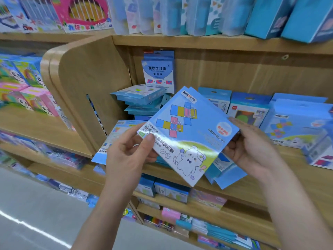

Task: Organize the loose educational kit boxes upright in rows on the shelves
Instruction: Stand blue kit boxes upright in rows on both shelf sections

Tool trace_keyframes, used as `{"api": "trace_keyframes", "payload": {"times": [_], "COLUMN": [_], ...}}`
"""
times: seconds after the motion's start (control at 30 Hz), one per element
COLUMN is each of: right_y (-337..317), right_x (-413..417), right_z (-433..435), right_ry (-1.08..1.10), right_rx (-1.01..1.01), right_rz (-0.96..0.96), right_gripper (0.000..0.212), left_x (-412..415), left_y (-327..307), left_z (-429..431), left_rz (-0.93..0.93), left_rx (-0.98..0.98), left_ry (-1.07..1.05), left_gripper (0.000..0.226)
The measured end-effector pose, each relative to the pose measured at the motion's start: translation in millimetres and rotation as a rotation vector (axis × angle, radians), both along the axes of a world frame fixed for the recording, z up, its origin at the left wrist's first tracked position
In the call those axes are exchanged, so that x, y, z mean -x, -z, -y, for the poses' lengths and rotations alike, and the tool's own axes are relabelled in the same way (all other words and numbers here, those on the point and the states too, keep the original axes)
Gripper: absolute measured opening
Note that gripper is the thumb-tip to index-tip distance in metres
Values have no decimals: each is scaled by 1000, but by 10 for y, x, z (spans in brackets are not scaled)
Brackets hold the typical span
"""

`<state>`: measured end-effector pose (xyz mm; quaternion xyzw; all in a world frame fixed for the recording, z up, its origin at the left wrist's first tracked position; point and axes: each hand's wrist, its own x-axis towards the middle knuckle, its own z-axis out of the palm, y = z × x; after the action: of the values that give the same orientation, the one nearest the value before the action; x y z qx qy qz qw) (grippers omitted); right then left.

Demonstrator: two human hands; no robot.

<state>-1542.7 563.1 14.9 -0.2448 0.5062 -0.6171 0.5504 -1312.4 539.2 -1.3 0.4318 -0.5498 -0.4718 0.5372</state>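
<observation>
Left hand (128,150), right hand (252,147) grip tilted blue box (187,134) — before shelf (252,179).

The kit box (187,134) in front looks like blue printed cardboard under a glossy film, with white glare across it. The shelf (216,43) is light wood-grain board, matt and smooth. The upper packs (173,15) seem frosted, half-clear plastic. The grey floor (36,204) is smooth, slightly shiny
</observation>
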Motion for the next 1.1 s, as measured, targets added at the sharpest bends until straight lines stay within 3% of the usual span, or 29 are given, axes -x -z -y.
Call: {"api": "trace_keyframes", "payload": {"times": [0.17,0.3,0.43,0.73,0.87,1.1], "right_y": [33,49,71,313,385,384], "right_x": [21,185,451,1112,1399,1813], "right_z": [-139,-320,-589,-1446,-1729,-1808], "right_ry": [-41,-58,4,284,355,466], "right_rx": [176,321,404,351,310,191], "right_rz": [-219,-286,-226,-307,-343,-545], "right_gripper": [44,79,74,67,46,57], "left_x": [40,134,409,1252,1653,2423], "left_y": [52,39,36,199,301,546], "left_z": [-57,-120,-214,-612,-720,-752], "left_rz": [-2,140,364,874,820,754], "left_rx": [-83,-67,51,273,233,64], "left_ry": [51,230,383,607,683,720], "left_gripper": [29,31,38,40,45,36]}}
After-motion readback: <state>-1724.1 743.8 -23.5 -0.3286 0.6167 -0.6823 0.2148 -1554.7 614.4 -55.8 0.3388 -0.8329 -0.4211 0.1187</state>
